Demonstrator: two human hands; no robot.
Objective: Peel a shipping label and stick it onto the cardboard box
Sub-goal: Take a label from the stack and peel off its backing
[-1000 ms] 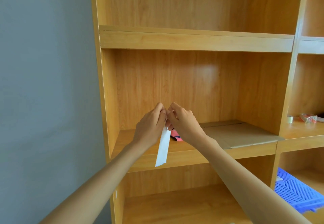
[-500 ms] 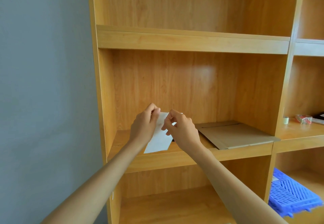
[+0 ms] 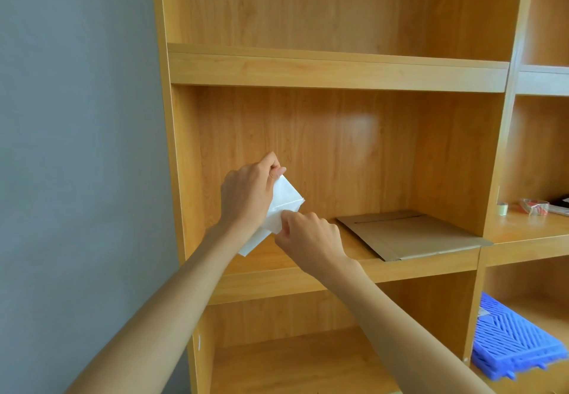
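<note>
Shipping label: the white shipping label [image 3: 284, 199] is held in the air in front of the middle compartment of the wooden shelf unit [image 3: 335, 70], left of the cardboard box and apart from it; a fold line is seen across the sheet, and its lower corner hangs down below the left wrist.
Left hand: the upper corner of the label is pinched by the left hand [image 3: 246, 193], fingers [image 3: 278, 172] closed together on the paper.
Right hand: the lower middle edge is gripped by the right hand [image 3: 311, 236], fingers closed on the sheet; whether a layer is being separated cannot be told.
Cardboard box: the cardboard box [image 3: 412, 233] is laid flat on the shelf board, toward its right side, one corner projecting past the front edge.
Neighbouring compartment: a small tape roll [image 3: 502, 208] and a wrapped item are seen on the right.
Lower right: a blue plastic crate [image 3: 517, 347] is lodged at a tilt.
Left: a grey wall [image 3: 77, 147] is seen.
</note>
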